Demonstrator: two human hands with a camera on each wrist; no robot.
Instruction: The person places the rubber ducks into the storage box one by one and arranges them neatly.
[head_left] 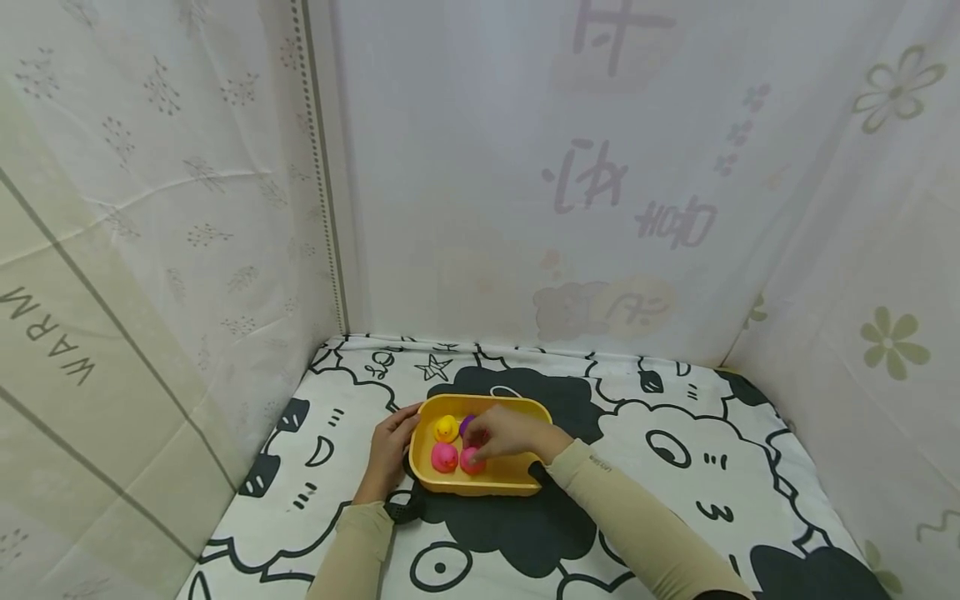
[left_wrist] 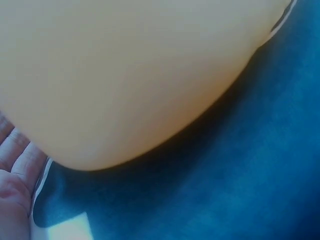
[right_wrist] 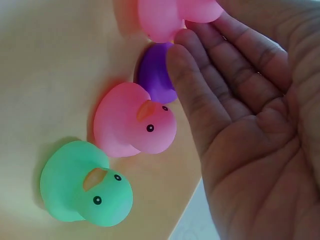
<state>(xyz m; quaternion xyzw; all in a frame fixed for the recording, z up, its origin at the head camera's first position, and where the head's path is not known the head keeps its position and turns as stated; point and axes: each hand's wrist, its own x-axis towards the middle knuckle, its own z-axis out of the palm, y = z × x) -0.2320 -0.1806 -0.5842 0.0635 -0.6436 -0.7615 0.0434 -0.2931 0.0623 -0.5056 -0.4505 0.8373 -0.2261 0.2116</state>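
Pink duck [head_left: 471, 463] nearest my R hand [head_left: 513, 432] sat inside the yellow tray [head_left: 506, 474], toward its near side. My R fingers were bent, tips & thumb right at the duck; couldn't tell if I had it pinched or was only touching. Round it: a 2nd pink duck [head_left: 444, 457] just beside, a yellow duck [head_left: 446, 429], a purple duck [head_left: 467, 423] part hidden by my hand, & a green duck [right_wrist: 75, 180] seen only from the R wrist cam. My L hand [head_left: 390, 446] lay along the tray's L end, fingers fairly straight against it, not visibly curled round anything.

Risks, my guess: ducks looked smooth & rounded, so a loose or off-centre pinch could've let one slip or roll. W/ neighbours so close, my knuckles might've knocked the purple one. Tray sat on a printed cloth [head_left: 266, 525], so a bump w/ L hand slack could've slid it.

Writing: "WARM" on the L curtain [head_left: 45, 337], set askew. Marks on the back curtain [head_left: 450, 167] were faint, looked reversed, couldn't read 'em. Tiny print on my R sleeve [head_left: 637, 517], too small. No brand I could make out.
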